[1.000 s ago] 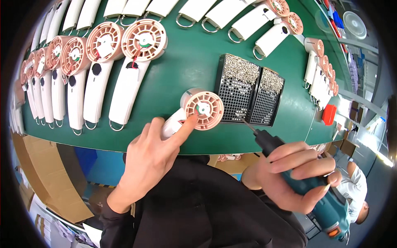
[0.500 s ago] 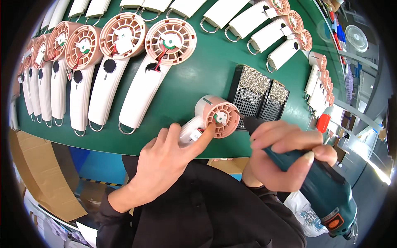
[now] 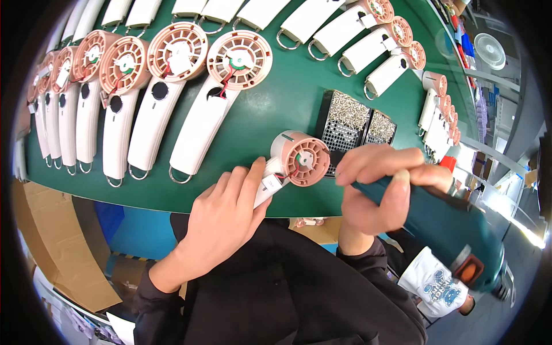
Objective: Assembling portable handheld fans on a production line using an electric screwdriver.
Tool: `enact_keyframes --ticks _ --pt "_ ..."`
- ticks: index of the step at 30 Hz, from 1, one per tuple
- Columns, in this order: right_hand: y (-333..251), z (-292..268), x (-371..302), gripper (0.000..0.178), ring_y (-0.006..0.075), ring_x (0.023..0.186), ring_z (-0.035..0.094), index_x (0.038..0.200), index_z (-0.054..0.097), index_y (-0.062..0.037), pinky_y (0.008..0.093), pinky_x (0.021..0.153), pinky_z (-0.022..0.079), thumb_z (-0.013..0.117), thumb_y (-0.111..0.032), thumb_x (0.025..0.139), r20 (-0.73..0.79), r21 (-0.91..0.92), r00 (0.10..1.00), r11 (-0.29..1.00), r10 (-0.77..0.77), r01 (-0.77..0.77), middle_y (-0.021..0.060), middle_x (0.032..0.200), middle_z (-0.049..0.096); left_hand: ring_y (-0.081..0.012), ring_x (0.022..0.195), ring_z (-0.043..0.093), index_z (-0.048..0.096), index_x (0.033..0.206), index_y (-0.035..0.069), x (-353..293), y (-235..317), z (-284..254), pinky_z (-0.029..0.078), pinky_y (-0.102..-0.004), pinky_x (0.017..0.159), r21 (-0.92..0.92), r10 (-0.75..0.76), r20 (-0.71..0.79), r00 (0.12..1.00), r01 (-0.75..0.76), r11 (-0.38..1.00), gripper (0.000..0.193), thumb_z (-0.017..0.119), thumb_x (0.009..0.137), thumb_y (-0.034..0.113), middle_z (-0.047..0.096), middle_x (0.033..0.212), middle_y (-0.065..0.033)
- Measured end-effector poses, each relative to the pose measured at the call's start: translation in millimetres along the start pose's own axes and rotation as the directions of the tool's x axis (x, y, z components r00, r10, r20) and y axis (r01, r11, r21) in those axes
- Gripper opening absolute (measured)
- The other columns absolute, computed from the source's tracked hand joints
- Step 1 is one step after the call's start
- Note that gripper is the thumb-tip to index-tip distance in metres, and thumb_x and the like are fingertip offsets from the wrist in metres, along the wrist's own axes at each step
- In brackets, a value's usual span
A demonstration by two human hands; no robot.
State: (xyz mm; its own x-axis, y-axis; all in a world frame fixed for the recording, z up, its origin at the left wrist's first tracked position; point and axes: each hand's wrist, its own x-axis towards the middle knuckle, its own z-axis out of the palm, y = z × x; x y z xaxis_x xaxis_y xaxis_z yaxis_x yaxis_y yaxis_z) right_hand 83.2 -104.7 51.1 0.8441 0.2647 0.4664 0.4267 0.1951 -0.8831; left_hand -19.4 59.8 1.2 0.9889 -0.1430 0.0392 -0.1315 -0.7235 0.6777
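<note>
A small handheld fan with a round pink slotted head [image 3: 311, 164] lies near the table's front edge. Its white handle [image 3: 267, 194] points down-left and carries a white tag and some wires. My left hand [image 3: 221, 221] is closed round that handle, its fingers along the left side. In my right hand [image 3: 379, 187] I grip a dark teal electric screwdriver [image 3: 451, 233], body slanting down to the right. Its black nose is beside the right rim of the fan head; the bit's tip cannot be made out. Screws fill the upper parts of two black trays [image 3: 340, 127] behind the fan.
Several more fans, with white handles [image 3: 198, 135] and pink heads [image 3: 239, 60], stand in a row on the green table [image 3: 276, 109]. More lie at the back and right. A red object [image 3: 450, 158] is at the right edge. Another person [image 3: 440, 284] appears lower right.
My left index finger has drawn back from the fan head to the handle. My right hand and the screwdriver have shifted; the screwdriver's rear end swung right. The view has moved slightly.
</note>
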Motion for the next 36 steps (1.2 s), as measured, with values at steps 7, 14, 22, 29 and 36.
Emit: enact_keyframes --ticks 7,14,22,29,36 --pt "-17 16 -1 0.018 0.0205 0.038 0.042 0.102 0.035 -0.0062 0.0341 0.034 0.042 0.043 -0.017 0.089 -0.092 -0.022 0.955 0.959 -0.283 0.282 0.0096 0.063 0.043 -0.0207 0.076 0.057 0.045 0.126 -0.002 -12 4 -6 0.050 -0.0301 0.061 0.096 -0.075 0.021 0.997 0.073 0.993 0.056 0.067 0.079 0.021 0.049 0.087 -0.0086" --pt "-42 -20 -13 0.025 0.0167 0.038 0.038 0.103 0.040 -0.0030 0.0281 0.035 0.034 0.038 -0.027 0.096 -0.417 -0.130 0.841 0.939 -0.344 0.320 0.0075 0.067 0.040 -0.0223 0.079 0.059 0.045 0.127 0.000 -28 2 -3 0.050 -0.0325 0.071 0.005 -0.026 -0.148 0.989 0.027 1.000 0.053 0.064 0.084 0.025 0.053 0.090 -0.0094" --pt "-25 -34 -21 0.017 0.0150 0.037 0.038 0.103 0.039 -0.0050 0.0277 0.036 0.035 0.040 -0.021 0.097 -0.533 -0.060 0.821 0.978 -0.202 0.202 0.0055 0.064 0.041 -0.0254 0.084 0.057 0.049 0.124 -0.001 -16 2 -27 0.048 -0.0334 0.073 0.062 -0.043 -0.364 0.930 0.070 0.996 0.053 0.068 0.081 0.024 0.056 0.097 -0.0106" --pt "-31 -22 -22 0.014 0.0170 0.035 0.040 0.104 0.037 -0.0063 0.0291 0.033 0.041 0.036 -0.018 0.096 -0.536 -0.178 0.800 0.962 -0.269 0.205 0.0071 0.062 0.041 -0.0323 0.095 0.054 0.045 0.127 -0.006 19 4 14 0.048 -0.0358 0.081 0.013 -0.164 -0.312 0.936 0.177 0.984 0.059 0.070 0.079 0.015 0.051 0.110 -0.0183" --pt "-33 -22 -24 0.012 0.0160 0.035 0.040 0.103 0.038 -0.0075 0.0278 0.033 0.042 0.037 -0.017 0.096 -0.558 -0.173 0.794 0.969 -0.242 0.174 0.0067 0.061 0.042 -0.0330 0.100 0.053 0.038 0.134 -0.005 47 0 26 0.047 -0.0352 0.084 0.102 -0.043 -0.390 0.920 0.090 0.991 0.062 0.067 0.081 0.010 0.048 0.118 -0.0188"
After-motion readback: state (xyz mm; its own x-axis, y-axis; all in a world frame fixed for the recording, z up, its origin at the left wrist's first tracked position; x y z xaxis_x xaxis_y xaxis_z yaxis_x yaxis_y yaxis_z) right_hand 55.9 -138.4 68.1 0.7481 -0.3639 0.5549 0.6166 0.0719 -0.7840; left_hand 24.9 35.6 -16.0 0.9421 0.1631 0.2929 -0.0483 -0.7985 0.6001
